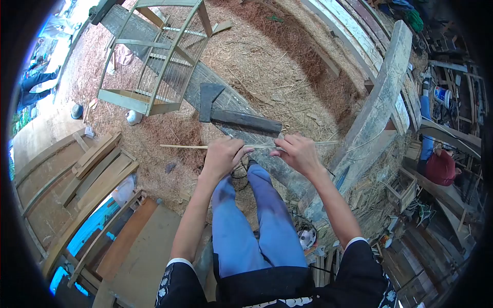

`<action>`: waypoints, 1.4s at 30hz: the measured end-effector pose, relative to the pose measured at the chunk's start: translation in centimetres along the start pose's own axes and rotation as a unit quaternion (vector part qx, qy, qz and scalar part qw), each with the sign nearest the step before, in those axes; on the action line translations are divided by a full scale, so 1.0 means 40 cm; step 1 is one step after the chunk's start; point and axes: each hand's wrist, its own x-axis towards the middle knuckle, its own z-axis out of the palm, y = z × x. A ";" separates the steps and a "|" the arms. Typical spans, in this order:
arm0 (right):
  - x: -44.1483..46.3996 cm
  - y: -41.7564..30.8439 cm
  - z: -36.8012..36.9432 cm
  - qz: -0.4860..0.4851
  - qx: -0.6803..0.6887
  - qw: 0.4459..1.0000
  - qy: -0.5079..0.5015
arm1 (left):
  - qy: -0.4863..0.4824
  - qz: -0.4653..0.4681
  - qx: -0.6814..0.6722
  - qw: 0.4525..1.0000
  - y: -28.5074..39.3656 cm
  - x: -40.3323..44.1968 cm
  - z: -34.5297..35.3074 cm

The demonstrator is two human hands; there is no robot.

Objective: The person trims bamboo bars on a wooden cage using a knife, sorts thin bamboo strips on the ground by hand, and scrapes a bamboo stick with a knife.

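A thin, pale strip of wood or bamboo runs sideways in front of my body. My left hand pinches it left of the middle, and my right hand grips it further right, thumbs facing each other. The right end of the strip extends past my right hand. Just beyond my hands, a hatchet with a dark blade and dark wooden handle lies on a worn grey plank. Farther along that plank stands a cage-like wooden frame with thin bars.
A thick weathered beam slants along the right. Curved boards and stacked timber lie at left. Shavings cover the ground. A small white container sits near the frame. Another person in a red top is at far right.
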 end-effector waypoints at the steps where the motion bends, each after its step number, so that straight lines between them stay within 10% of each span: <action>1: 0.002 -0.002 0.001 -0.002 -0.020 1.000 -0.005 | 0.003 0.001 0.015 1.000 0.003 -0.002 0.003; 35: -0.021 -0.059 0.063 0.142 -0.081 0.987 0.001 | -0.007 -0.128 0.103 0.986 0.021 -0.025 0.102; 42: -0.075 -0.037 -0.034 0.193 0.079 0.977 -0.034 | -0.067 -0.073 0.077 0.992 0.087 0.018 0.002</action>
